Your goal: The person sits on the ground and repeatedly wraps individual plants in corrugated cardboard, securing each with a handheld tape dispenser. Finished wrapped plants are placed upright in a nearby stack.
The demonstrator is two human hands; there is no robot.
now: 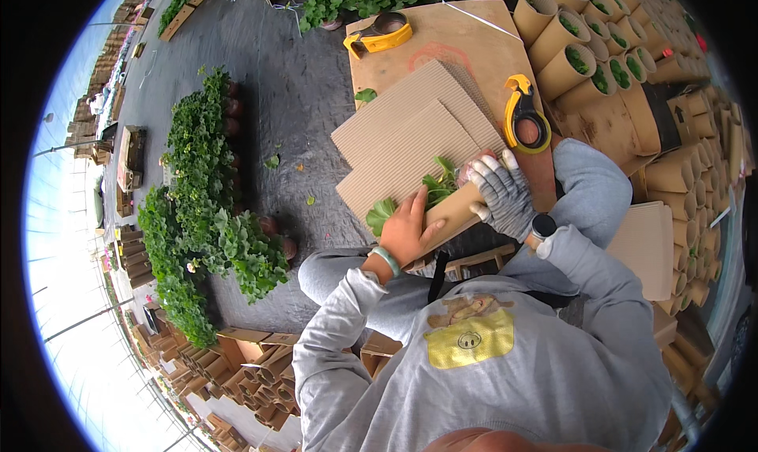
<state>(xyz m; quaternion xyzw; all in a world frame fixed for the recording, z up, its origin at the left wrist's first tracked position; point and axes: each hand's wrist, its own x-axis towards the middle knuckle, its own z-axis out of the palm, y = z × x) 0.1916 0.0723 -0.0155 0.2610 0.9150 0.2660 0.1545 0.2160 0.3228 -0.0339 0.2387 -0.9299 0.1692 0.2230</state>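
Note:
A leafy potted plant (pixel 437 190) lies on its side on a corrugated cardboard sheet. The sheet's near edge (pixel 453 216) is curled up over the plant. My bare left hand (pixel 408 224), with a bracelet at the wrist, grips this curled edge at the leafy end, its fingers by the leaves. In a grey striped glove, my right hand (pixel 502 192) presses on the curled edge at the pot end, where the pot (pixel 464 172) is partly hidden. More flat corrugated sheets (pixel 394 126) lie beneath. A yellow tape dispenser (pixel 516 105) sits right of them, beyond my right hand.
Another tape dispenser (pixel 388 40) rests on the far-left corner of the cardboard-topped work surface (pixel 491 28). Cardboard tubes holding plants (pixel 551 43) crowd the right. Potted plants (pixel 198 150) stand on the black ground sheet (pixel 284 97) at left. Further corrugated sheets (pixel 642 250) are beside my right leg.

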